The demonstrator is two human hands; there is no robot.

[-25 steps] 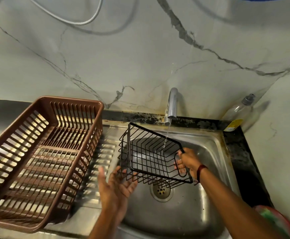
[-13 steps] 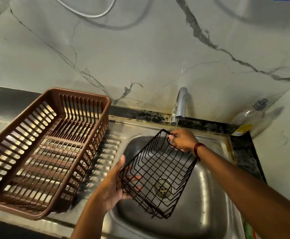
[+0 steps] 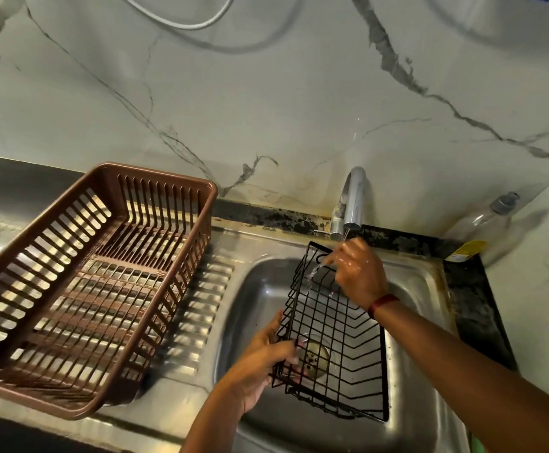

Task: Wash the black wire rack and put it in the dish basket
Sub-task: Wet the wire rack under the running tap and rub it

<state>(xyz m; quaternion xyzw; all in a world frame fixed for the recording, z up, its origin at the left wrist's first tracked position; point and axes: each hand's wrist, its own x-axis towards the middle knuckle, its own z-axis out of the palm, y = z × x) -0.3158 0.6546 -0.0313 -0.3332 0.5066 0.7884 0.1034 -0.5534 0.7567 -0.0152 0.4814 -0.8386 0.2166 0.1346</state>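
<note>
1. Washing is under way: the black wire rack [image 3: 335,338] is held tilted over the sink [image 3: 260,289], centre right, under the stream from the tap [image 3: 353,197].
2. The right hand [image 3: 358,273] curls its fingers round the rack's upper end; the left hand [image 3: 260,361] grips its lower left edge.
3. Left to do: finish rinsing, then move it into the dish basket [image 3: 155,178] at left.
4. One rack, one basket, one tap, two hands.
</note>
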